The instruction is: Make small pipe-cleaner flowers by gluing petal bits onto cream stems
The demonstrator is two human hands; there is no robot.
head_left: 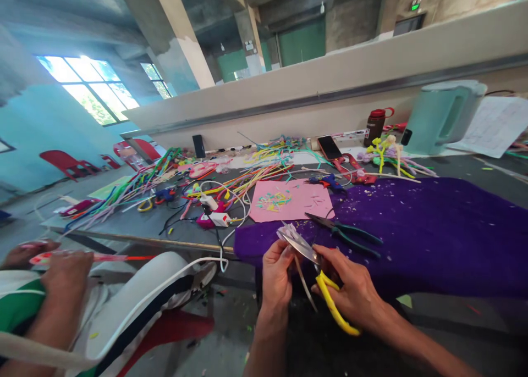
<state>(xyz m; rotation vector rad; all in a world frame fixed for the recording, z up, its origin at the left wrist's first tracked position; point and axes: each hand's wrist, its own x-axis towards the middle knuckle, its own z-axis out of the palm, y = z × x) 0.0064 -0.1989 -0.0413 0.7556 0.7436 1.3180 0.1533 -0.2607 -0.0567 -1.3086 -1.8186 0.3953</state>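
My left hand (277, 275) is closed on a pale fuzzy stem, likely a pipe cleaner (304, 286), whose whitish-lilac tuft (292, 231) sticks up above the fingertips. Yellow-handled scissors (336, 305) are gripped in my right hand (350, 283), their blades angled up and left across the tuft. From this view I cannot tell whether the blades are touching it. Just beyond my hands, dark green-handled pliers (355, 237) lie on the purple cloth (433, 228). A pink sheet (258, 209) bearing small yellow, teal and pale snippets (274, 200) lies behind the scissors' tips.
To the left sits a co-worker, whose hands (68, 272) hold a reddish item. Power strips (214, 219) and a white cable (225, 250) run near the table edge. Bundles of coloured stems (247, 182), a phone (329, 147), a brown bottle (375, 127) and a teal jug (433, 118) stand or lie farther back.
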